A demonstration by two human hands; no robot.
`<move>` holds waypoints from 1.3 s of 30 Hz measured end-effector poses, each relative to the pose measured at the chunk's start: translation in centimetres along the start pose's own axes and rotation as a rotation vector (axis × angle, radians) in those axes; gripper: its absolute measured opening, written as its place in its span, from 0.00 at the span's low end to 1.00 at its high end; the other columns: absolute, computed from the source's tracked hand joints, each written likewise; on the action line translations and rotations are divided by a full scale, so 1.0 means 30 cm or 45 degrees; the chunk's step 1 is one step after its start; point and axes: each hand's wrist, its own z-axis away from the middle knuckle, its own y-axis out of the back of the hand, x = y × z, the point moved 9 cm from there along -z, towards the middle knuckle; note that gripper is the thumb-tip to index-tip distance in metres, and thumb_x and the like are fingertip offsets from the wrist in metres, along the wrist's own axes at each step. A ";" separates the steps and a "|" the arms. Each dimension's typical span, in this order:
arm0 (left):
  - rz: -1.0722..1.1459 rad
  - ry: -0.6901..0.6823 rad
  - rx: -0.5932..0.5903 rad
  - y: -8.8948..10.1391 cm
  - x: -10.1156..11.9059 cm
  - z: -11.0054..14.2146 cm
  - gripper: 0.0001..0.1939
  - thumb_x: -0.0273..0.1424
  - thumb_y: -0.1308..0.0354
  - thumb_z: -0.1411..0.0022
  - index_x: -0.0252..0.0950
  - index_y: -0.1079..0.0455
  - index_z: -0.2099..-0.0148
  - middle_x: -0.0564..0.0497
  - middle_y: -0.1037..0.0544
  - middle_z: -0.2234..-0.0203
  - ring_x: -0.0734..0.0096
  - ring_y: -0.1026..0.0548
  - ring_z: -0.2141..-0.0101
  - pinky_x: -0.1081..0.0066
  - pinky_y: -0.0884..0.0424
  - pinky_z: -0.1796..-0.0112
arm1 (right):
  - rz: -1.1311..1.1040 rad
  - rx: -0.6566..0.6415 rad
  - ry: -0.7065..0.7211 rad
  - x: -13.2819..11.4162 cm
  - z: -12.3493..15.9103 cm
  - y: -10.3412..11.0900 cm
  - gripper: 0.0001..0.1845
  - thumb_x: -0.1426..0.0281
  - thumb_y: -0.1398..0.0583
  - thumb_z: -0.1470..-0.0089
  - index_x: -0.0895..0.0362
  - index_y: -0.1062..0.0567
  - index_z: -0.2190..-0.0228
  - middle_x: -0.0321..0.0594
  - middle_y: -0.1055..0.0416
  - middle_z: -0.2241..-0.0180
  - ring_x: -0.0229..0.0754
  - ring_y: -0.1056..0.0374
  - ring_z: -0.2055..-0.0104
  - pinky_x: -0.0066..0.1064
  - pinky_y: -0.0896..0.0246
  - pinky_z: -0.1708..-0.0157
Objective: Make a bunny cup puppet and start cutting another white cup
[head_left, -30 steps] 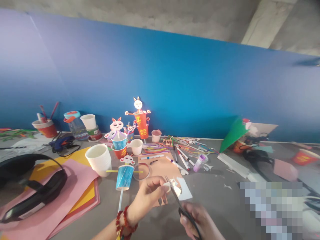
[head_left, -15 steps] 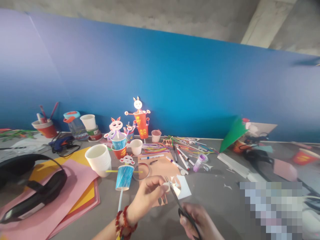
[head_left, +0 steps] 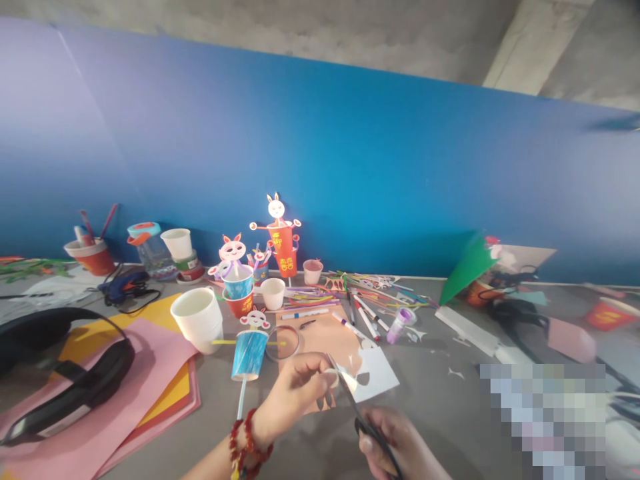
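So, left hand in pinch on paper; right hand around scissors.

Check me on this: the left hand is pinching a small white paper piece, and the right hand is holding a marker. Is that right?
The tool is wrong: the head view shows the right hand holding dark-handled scissors. The left hand is indeed pinching a small white paper piece.
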 end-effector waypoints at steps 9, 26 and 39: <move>0.013 0.014 0.000 -0.003 0.003 0.001 0.21 0.41 0.38 0.38 0.35 0.37 0.77 0.56 0.35 0.79 0.77 0.36 0.77 0.77 0.34 0.73 | -0.057 -0.076 0.100 -0.008 0.011 -0.007 0.35 0.34 0.46 0.48 0.55 0.38 0.75 0.25 0.48 0.86 0.27 0.55 0.86 0.23 0.63 0.86; 0.014 0.000 0.000 -0.001 -0.012 0.003 0.20 0.41 0.38 0.37 0.35 0.37 0.75 0.56 0.36 0.79 0.77 0.37 0.77 0.77 0.36 0.72 | -0.009 -0.070 0.104 -0.005 0.012 -0.006 0.34 0.36 0.48 0.45 0.55 0.39 0.77 0.29 0.43 0.86 0.28 0.53 0.85 0.24 0.62 0.85; 0.003 0.025 0.008 0.001 -0.014 0.003 0.21 0.43 0.37 0.39 0.35 0.36 0.76 0.56 0.35 0.79 0.77 0.35 0.77 0.76 0.35 0.73 | 0.030 -0.020 0.135 -0.018 0.010 0.006 0.35 0.35 0.47 0.47 0.55 0.39 0.77 0.27 0.46 0.86 0.28 0.53 0.85 0.25 0.62 0.85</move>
